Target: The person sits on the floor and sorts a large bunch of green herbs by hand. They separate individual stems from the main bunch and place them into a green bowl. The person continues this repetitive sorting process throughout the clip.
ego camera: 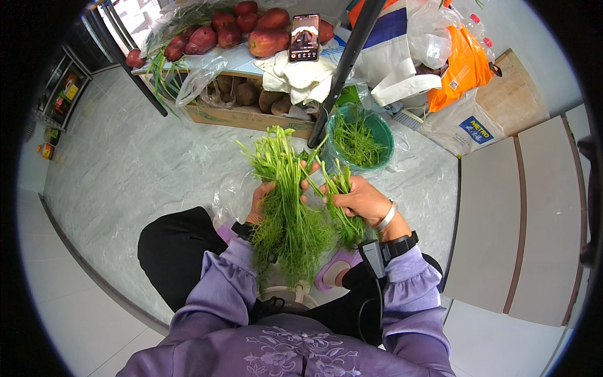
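My left hand [262,200] is wrapped around a large bunch of feathery green herbs, probably dill or fennel fronds [289,221], with cut stems upward and leaves hanging down. Part of that hand is hidden behind the stems. To its right, my right hand [360,200] grips a smaller bundle of the same herb [346,221]; its stems point up between thumb and fingers. The stems of the two bundles come close together at the left fingertips. Beyond my right hand, a green plastic bin [385,158] lined with a clear bag holds loose green trimmings [355,141].
A low table [245,66] ahead carries red-skinned tubers or fruit [268,42], a phone [304,37] and a white cloth [301,77]. Beneath it is a cardboard box [226,114] of brown root vegetables. A black table leg [346,70] rises beside the bin. Shopping bags [464,66] crowd the right corner.
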The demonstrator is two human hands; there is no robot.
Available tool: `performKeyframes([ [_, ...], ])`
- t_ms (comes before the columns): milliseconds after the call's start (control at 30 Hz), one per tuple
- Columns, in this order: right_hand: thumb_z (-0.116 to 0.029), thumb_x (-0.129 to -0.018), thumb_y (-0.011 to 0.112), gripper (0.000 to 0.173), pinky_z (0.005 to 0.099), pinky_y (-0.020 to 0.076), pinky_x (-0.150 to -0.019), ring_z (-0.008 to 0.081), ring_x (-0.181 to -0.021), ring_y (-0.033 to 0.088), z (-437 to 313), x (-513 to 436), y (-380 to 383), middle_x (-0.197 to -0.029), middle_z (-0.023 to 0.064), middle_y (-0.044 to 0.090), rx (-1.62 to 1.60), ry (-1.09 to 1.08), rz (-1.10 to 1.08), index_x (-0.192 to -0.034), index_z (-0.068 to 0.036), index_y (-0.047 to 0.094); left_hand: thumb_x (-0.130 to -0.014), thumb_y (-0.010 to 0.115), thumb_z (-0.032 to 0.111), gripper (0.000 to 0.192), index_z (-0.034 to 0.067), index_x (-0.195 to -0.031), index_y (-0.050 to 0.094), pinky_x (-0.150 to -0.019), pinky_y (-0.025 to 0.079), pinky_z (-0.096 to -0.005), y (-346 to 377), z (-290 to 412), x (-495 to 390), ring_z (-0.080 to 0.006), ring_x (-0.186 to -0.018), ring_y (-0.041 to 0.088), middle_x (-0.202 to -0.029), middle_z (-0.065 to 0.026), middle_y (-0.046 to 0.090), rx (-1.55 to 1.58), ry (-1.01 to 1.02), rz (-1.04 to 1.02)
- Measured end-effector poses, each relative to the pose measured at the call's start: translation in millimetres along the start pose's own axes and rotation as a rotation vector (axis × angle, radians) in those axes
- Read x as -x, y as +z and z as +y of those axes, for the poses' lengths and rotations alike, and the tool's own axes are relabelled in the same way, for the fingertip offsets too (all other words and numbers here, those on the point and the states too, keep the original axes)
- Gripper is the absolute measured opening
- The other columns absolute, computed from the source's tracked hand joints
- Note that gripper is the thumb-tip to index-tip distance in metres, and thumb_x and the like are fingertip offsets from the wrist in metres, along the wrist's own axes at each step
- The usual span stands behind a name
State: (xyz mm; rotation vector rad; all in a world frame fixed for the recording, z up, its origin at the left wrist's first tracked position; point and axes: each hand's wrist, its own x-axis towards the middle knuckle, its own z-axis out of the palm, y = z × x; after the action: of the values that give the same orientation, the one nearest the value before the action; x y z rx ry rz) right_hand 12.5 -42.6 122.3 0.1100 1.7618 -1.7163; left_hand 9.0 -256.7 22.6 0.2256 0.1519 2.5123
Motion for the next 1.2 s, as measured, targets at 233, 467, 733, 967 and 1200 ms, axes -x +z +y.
performKeyframes([
  [233, -0.006, -0.076, 0.062, 0.026, 0.0196, 0.0297, -0.045, 0.0032, -0.053, 0.041, 0.6, -0.8, -0.5, -0.070, -0.0061, 0.052, 0.127, -0.055, 0.048, -0.102, -0.005, 0.063, -0.082, 0.063, 0.027, 0.077, -0.002, -0.142, 0.024, -0.095, 0.048, -0.0362, 2.0, 0.1, -0.2, -0.0243, -0.120, 0.050, -0.145, -0.0200, 0.029, -0.017, -0.002, 0.008],
  [467, -0.022, -0.084, 0.066, 0.028, 0.0188, 0.0309, -0.048, 0.0028, -0.055, 0.040, -8.5, 1.4, 0.4, -0.071, -0.0055, 0.053, -0.016, 0.020, 0.039, -0.108, -0.007, 0.060, -0.083, 0.062, 0.025, 0.075, -0.003, -0.141, 0.024, -0.097, 0.047, -0.0363, 8.9, -3.5, -2.0, -0.0258, -0.125, 0.045, -0.145, -0.0192, 0.030, 0.021, 0.004, 0.028],
  [733, -0.031, -0.089, 0.063, 0.028, 0.0191, 0.0345, -0.055, 0.0021, -0.062, 0.042, 4.3, -6.3, 9.1, -0.082, -0.0036, 0.063, 0.131, -0.136, 0.099, -0.104, -0.008, 0.064, -0.082, 0.065, 0.029, 0.077, -0.002, -0.141, 0.026, -0.096, 0.049, -0.0373, 6.9, -10.0, -2.9, -0.0286, -0.126, 0.043, -0.142, -0.0200, 0.034, -0.064, -0.009, 0.057],
  [967, -0.032, -0.093, 0.055, 0.028, 0.0199, 0.0366, -0.057, 0.0040, -0.072, 0.048, -14.4, 10.6, -17.3, -0.085, -0.0022, 0.062, -0.096, -0.193, 0.265, -0.100, -0.006, 0.063, -0.085, 0.062, 0.025, 0.071, -0.004, -0.140, 0.028, -0.097, 0.047, -0.0333, 16.2, -0.8, -4.2, -0.0258, -0.126, 0.044, -0.145, -0.0219, 0.029, 0.069, 0.088, 0.024],
  [1200, -0.028, -0.096, 0.050, 0.029, 0.0276, 0.0484, -0.072, 0.0180, -0.089, 0.062, -12.6, 21.9, -51.3, -0.101, 0.0110, 0.066, -0.449, -0.356, 0.181, -0.109, -0.003, 0.057, -0.086, 0.061, 0.026, 0.069, -0.003, -0.140, 0.028, -0.096, 0.048, -0.0339, 16.3, 3.1, -3.0, -0.0256, -0.123, 0.046, -0.146, -0.0221, 0.026, 0.122, 0.123, 0.016],
])
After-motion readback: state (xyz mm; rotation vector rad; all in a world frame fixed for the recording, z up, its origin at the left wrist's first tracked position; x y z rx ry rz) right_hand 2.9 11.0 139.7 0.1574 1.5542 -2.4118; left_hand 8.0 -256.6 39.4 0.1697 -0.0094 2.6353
